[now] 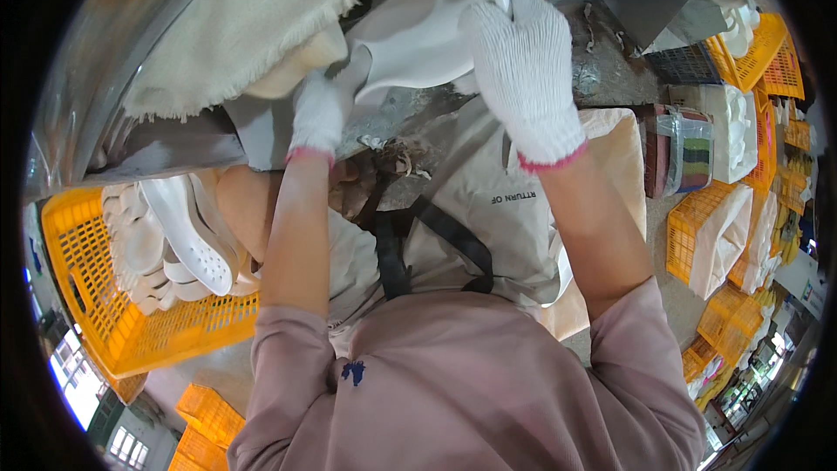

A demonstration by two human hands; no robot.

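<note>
A smooth white shoe sole is held between my hands at the top middle of the head view, lying at a slant. My right hand, in a white knit glove with a pink cuff, grips its right end, with the thumb on the upper face and the other fingers mostly hidden. At the left end, my left hand, gloved the same way, has its fingers wrapped round the sole's edge. Frayed cream cloth hangs over the machine beside that hand, and a beige padded piece lies just above it.
A yellow crate of white soles stands at my left. A grey metal machine curves along the far left. On my lap lies a pale apron or bag with black straps. More yellow crates line the right side.
</note>
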